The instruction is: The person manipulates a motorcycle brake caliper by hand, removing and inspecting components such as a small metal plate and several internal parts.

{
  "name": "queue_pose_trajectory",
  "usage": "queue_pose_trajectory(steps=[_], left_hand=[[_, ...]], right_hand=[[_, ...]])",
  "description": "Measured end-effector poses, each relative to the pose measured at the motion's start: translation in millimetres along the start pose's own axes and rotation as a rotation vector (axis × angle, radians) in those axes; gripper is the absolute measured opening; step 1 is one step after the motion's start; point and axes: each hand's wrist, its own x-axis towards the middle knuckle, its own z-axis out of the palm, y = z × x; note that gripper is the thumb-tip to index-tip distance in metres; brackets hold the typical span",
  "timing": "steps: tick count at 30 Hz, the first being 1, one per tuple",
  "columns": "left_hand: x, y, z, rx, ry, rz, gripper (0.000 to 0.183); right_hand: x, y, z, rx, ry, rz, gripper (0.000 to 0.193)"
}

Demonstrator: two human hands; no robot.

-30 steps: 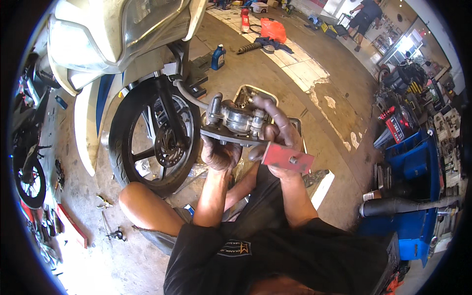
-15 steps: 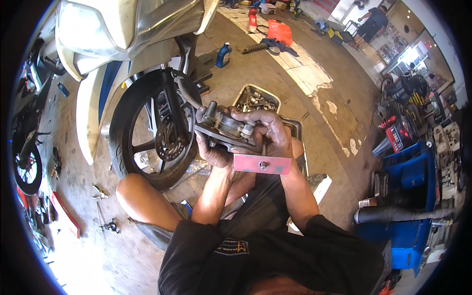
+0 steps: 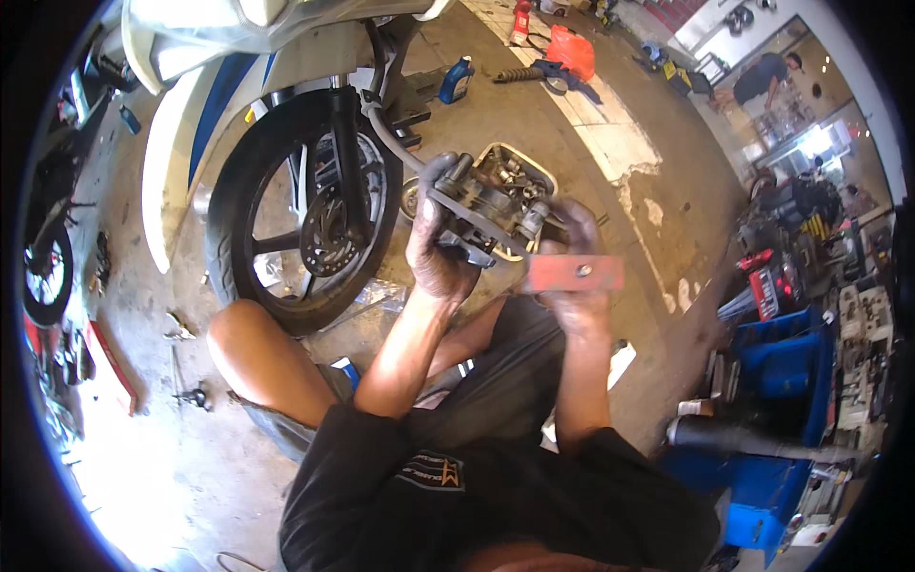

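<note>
left hand (image 3: 442, 263): grips lumpy, grimy metal caliper (image 3: 486, 205) | right hand (image 3: 579, 303): holds flat, rectangular red plate (image 3: 574, 275) | tire (image 3: 232, 221): black, round rubber

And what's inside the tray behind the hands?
The tray holds a jumble of metal pieces. The held part covers the tray's near end, so anything there is hidden.

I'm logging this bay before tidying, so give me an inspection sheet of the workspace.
Surface: worn floor, pale tiled strip.
Job's things: metal part, held; red plate; tray of metal pieces beyond.
Clutter: blue bottle, coil spring, orange bag.
Hands: left hand grips the metal part; right hand behind the red plate, grip partly hidden.
Cables: grey hose leads toward the left hand.
Surroundings: motorcycle wheel, blue bin, another person.
</note>
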Motion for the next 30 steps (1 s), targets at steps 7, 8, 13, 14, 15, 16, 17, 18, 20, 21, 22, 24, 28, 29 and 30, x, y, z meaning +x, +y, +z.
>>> queue_pose_trajectory(steps=[7, 8, 13, 14, 15, 16, 17, 18, 20, 21, 22, 24, 28, 29, 30], left_hand=[[18.6, 1.3, 12.2, 0.315, 0.03, -0.112, 0.075], [17.5, -3.3, 2.9, 0.287, 0.02, -0.126, 0.075], [15.0, -11.8, 13.7, 0.061, 0.034, -0.055, 0.076], [13.7, -9.7, 11.0, 0.035, 0.052, -0.072, 0.074], [10.6, -10.0, 12.9, 0.01, 0.065, -0.102, 0.073], [11.7, -5.8, 15.1, -0.004, 0.068, -0.119, 0.071], [10.4, -5.2, 15.8, 0.022, 0.14, -0.105, 0.071], [12.5, -6.2, 11.8, 0.031, 0.17, -0.075, 0.073], [7.2, -7.5, 5.0, 0.01, 0.124, -0.11, 0.074], [5.6, -8.4, 4.8, -0.011, 0.143, -0.128, 0.075], [5.6, -9.8, 4.4, 0.017, 0.137, -0.11, 0.074], [8.9, -15.9, 6.2, 0.031, 0.148, -0.032, 0.073], [8.0, -7.2, 11.4, 0.09, 0.092, -0.029, 0.078], [5.3, -5.7, 17.2, 0.111, 0.089, -0.029, 0.078], [3.5, -8.2, 15.3, 0.115, 0.079, -0.046, 0.079]], right_hand=[[-55.7, 14.1, -49.4, -0.367, 0.366, 0.484, 0.033], [-65.1, 30.0, -57.0, -0.46, 0.431, 0.439, 0.033], [-69.8, 2.0, -38.7, -0.554, 0.391, 0.362, 0.034], [-70.1, -2.5, -29.1, -0.348, 0.319, 0.365, 0.032], [-73.7, -8.4, -24.4, -0.234, 0.249, 0.399, 0.035], [-74.2, -12.1, -17.1, -0.109, 0.168, 0.427, 0.038], [-76.3, -16.8, -7.9, -0.018, 0.099, 0.463, 0.038], [-78.9, -21.3, 1.3, 0.072, 0.033, 0.495, 0.038], [-83.8, -21.7, 9.9, 0.215, -0.068, 0.555, 0.037], [-84.5, -19.8, 15.0, 0.284, -0.091, 0.57, 0.036], [-83.6, -18.8, 20.3, 0.351, -0.111, 0.585, 0.035], [-83.6, -24.4, 38.0, 0.522, -0.044, 0.498, 0.03], [-71.5, -20.6, 88.0, 0.747, 0.138, 0.268, 0.022], [-66.9, -18.4, 94.2, 0.746, 0.17, 0.221, 0.022], [-62.0, -17.0, 98.5, 0.743, 0.2, 0.174, 0.021]])
